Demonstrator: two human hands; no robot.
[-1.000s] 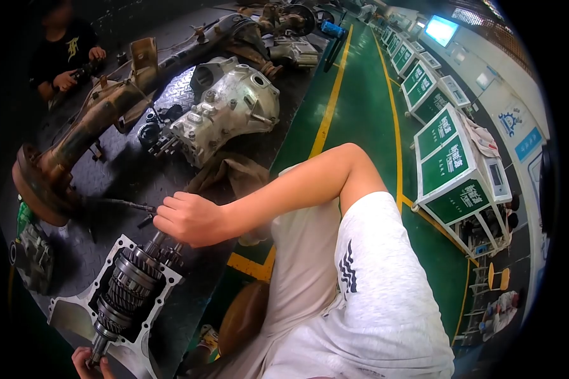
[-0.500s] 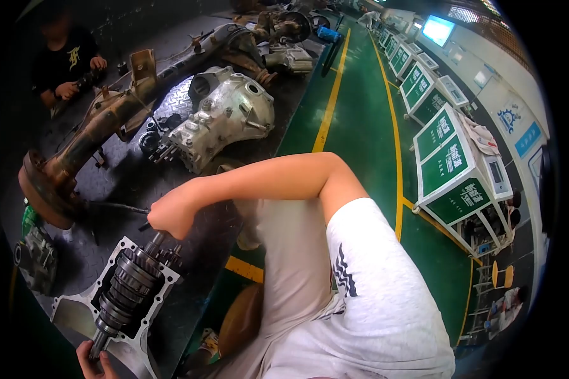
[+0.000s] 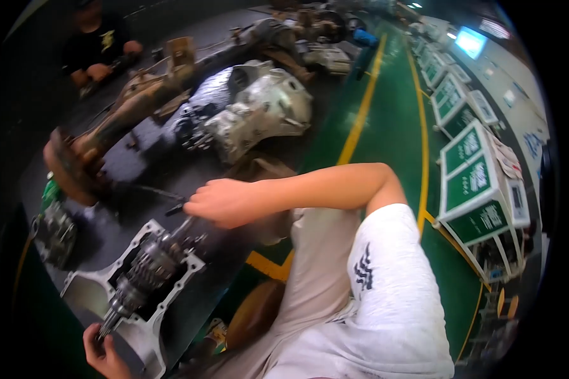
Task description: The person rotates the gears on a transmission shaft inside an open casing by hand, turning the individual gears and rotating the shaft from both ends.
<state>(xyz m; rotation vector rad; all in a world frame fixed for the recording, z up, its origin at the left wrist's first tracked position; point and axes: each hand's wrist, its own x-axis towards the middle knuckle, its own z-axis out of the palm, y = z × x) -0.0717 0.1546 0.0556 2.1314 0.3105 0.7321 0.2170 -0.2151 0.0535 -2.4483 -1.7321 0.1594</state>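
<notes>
A gear shaft [image 3: 146,268], stacked with several steel gears, lies lengthwise over an open aluminium gearbox housing [image 3: 165,304]. Whether it is fully seated in the housing I cannot tell. At the lower left my left hand [image 3: 107,360] is closed around the splined end of the shaft, thumb and fingers on either side. My right hand [image 3: 221,202] reaches across from the right and is closed at the shaft's far, thinner end; its fingertips are partly hidden. Just beyond that hand lies a dark thin rod [image 3: 152,189] on the bench.
A rusty axle [image 3: 123,110] runs along the dark bench [image 3: 148,167]. Beside it sits a large silver transmission case [image 3: 265,110]. A smaller casting [image 3: 55,234] lies at the left edge. Across the bench, a person in black [image 3: 98,47] handles a dark part. Green-and-white cabinets [image 3: 477,170] line the floor.
The whole view has shifted, moving the scene right and up. My right hand has turned a little at the shaft's far end. My left hand keeps its hold on the splined end.
</notes>
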